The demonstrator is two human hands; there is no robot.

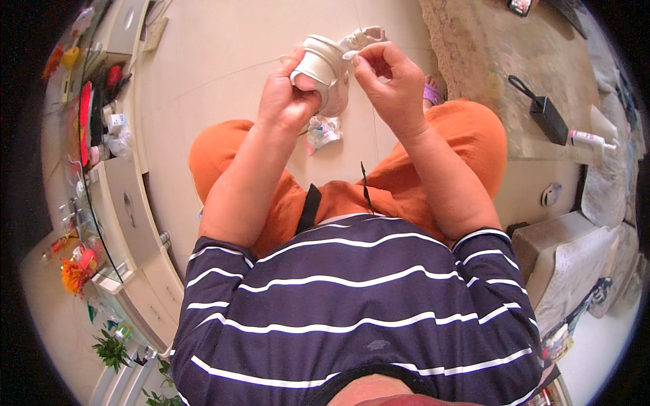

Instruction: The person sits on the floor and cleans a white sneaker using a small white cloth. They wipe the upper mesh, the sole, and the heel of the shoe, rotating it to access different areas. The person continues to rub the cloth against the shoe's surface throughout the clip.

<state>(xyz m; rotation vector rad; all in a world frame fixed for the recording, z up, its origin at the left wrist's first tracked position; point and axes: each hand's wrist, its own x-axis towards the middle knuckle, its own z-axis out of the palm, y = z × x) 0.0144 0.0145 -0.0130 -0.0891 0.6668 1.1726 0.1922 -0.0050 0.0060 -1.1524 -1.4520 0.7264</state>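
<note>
My left hand (287, 99) grips a cream-white shoe (319, 58), raised over the floor between my knees. A pinkish patch shows at the shoe's near opening. Between thumb and forefinger, my right hand (393, 83) pinches a small white piece (349, 55), perhaps tissue or a wipe, close beside the shoe's right side; whether it touches is unclear. Just beyond my hands, a second light shoe (363, 38) with a pinkish inside rests on the floor. Below the held shoe lies a crumpled printed plastic packet (325, 131), partly hidden by it.
Along the left runs a glass-topped cabinet (127, 203) with many small items. To the right stands a low table (477, 56) bearing a black box with a strap (548, 119) and a white pump bottle (591, 139). My foot in a purple sandal (431, 94) is beside it.
</note>
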